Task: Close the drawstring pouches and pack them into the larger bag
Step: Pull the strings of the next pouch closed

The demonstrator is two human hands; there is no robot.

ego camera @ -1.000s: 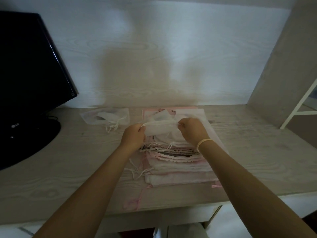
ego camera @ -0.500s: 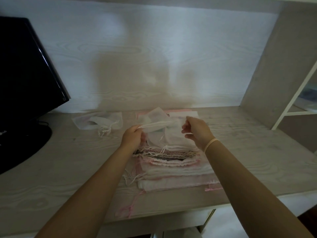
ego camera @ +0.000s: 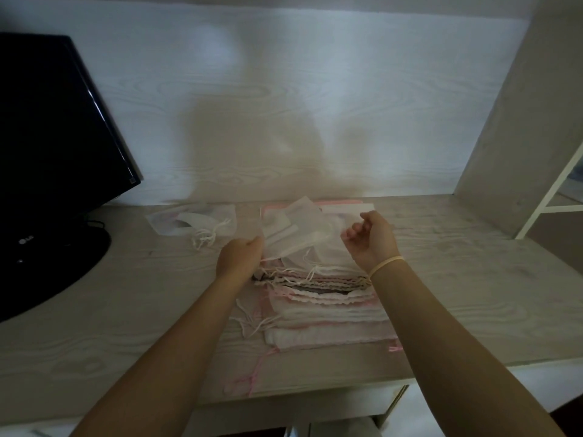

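A sheer white drawstring pouch (ego camera: 296, 230) is held up just above a stack of several white and pink pouches (ego camera: 325, 298) on the desk. My left hand (ego camera: 241, 258) grips the pouch's left edge. My right hand (ego camera: 370, 241) hovers a little to the right of the pouch with curled fingers; I cannot tell whether a thin string runs between them. Under the stack lies a larger pink-edged bag (ego camera: 344, 201), and its pink drawstring (ego camera: 252, 376) trails toward the desk's front edge. Another sheer pouch (ego camera: 195, 220) lies flat to the left, with its white strings bunched.
A black monitor (ego camera: 47, 137) on a round base (ego camera: 38, 263) fills the desk's left side. A grey side panel (ego camera: 520, 121) and a white frame (ego camera: 552, 190) bound the right. The pale back wall (ego camera: 284, 105) stands close behind the stack.
My right hand has come off the pouch's right side and moved right. My left hand keeps its grip, and the pouch now hangs toward it.
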